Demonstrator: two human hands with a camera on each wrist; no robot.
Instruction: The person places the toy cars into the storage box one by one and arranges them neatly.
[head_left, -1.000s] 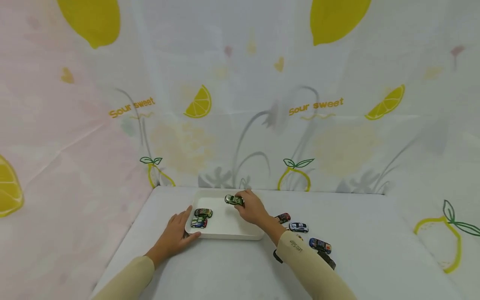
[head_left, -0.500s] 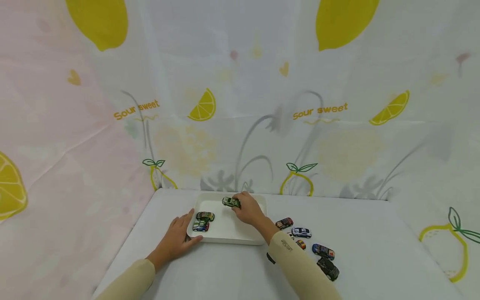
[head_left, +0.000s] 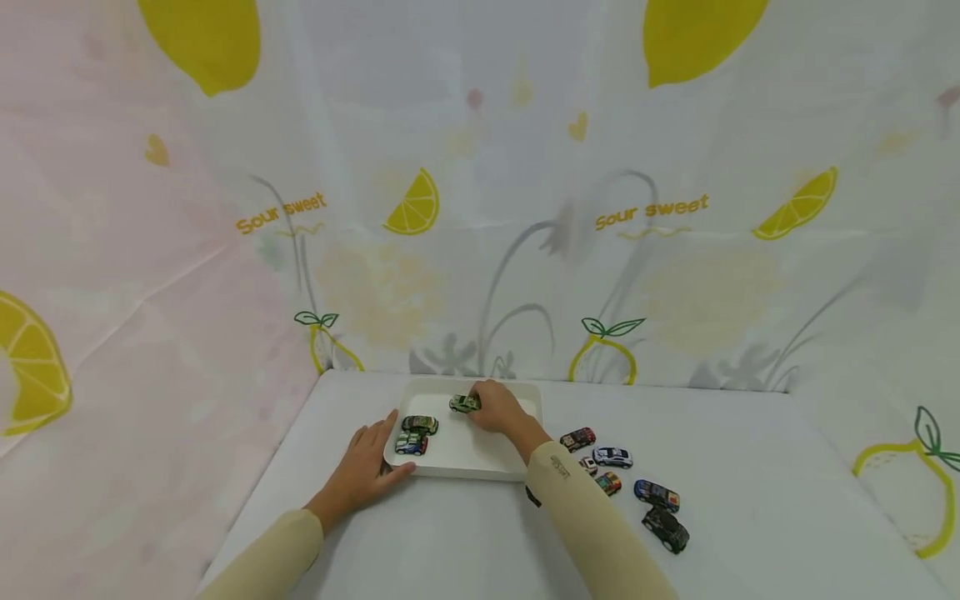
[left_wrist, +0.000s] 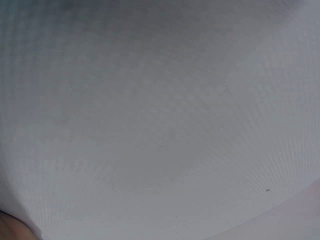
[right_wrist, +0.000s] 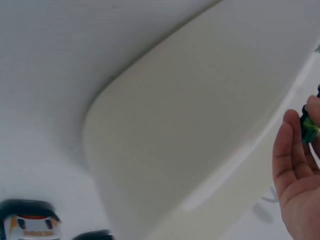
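In the head view a white tray point(head_left: 468, 454) lies on the table. My left hand point(head_left: 360, 471) rests against its left end, fingers straight along the side and thumb at the front edge. My right hand point(head_left: 498, 408) pinches a green patterned toy car point(head_left: 462, 403) at the tray's back part; whether its wheels touch the tray floor I cannot tell. A dark green toy car point(head_left: 420, 423) and a blue-and-white toy car point(head_left: 412, 443) sit together at the tray's left. The right wrist view shows fingertips around the green car point(right_wrist: 309, 129), partly cut off by the frame.
Right of the tray lie several toy cars, among them a red-black one point(head_left: 577, 439), a white one point(head_left: 612, 457), a blue one point(head_left: 657, 494) and a black one point(head_left: 666, 530). One dark object is partly hidden by the right sleeve point(head_left: 588, 517). Lemon-print cloth point(head_left: 480, 292) stands behind the table.
The right hand, still pinching the green car, has shifted slightly left and lower within the tray. The left hand stays at the tray's end. The head view has drifted a little.
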